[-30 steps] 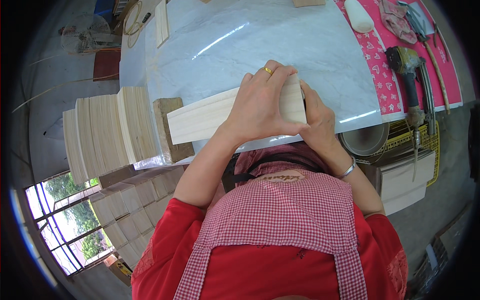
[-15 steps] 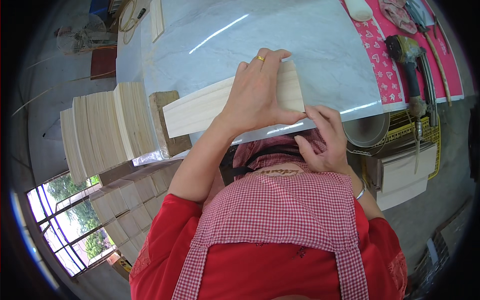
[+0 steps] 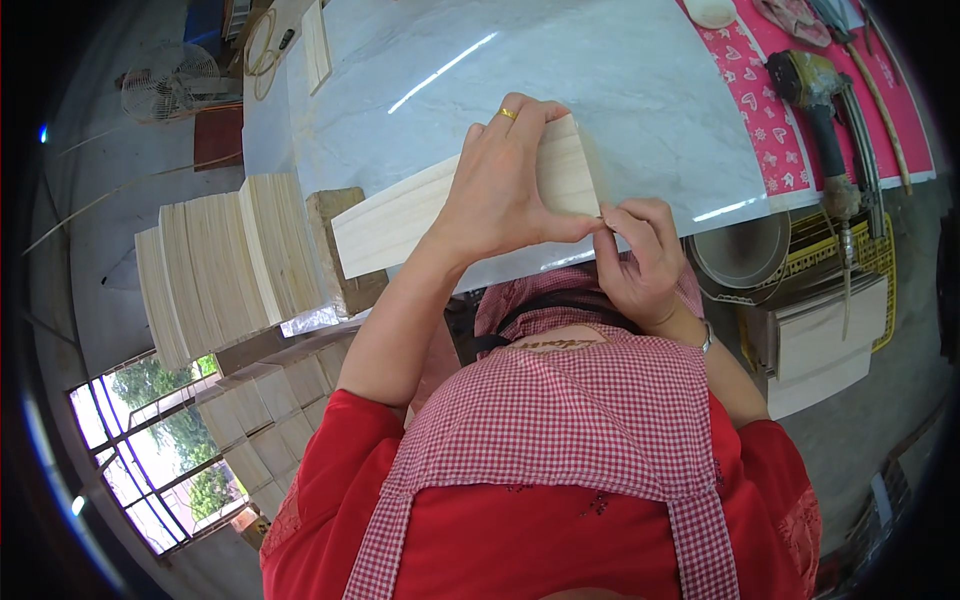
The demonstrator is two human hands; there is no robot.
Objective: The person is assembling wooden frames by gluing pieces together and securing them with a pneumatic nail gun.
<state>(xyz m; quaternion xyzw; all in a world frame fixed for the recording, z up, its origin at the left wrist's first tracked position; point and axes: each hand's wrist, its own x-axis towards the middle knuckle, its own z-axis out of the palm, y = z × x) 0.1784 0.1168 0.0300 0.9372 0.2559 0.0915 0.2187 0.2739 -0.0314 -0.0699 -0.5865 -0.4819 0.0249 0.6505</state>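
Observation:
A pale wooden board (image 3: pixel 385 230) lies slanted on the grey marbled tabletop (image 3: pixel 640 110), its right end showing some thickness. Across its right half my left hand (image 3: pixel 500 190) is closed, fingers over the far edge and thumb along the near edge. At the near right corner of the board, my right hand (image 3: pixel 648 258) is closed in a pinch, thumb and forefinger close to my left thumb tip. Whatever those fingertips hold is too small to make out. The board's left end reaches a rough brown wooden block (image 3: pixel 335 225).
Left of the block stands a row of thin wooden boards (image 3: pixel 220 265). A nail gun (image 3: pixel 825 120) lies on the pink patterned cloth (image 3: pixel 765 120) at the right. Below the table's right edge are a round metal pan (image 3: pixel 740 255) and a yellow basket (image 3: pixel 885 265). A fan (image 3: pixel 170 82) stands far left.
My right hand has moved up and left to the board's corner, its fingers closing from apart into a pinch. My left hand keeps its hold, and the board has tilted slightly.

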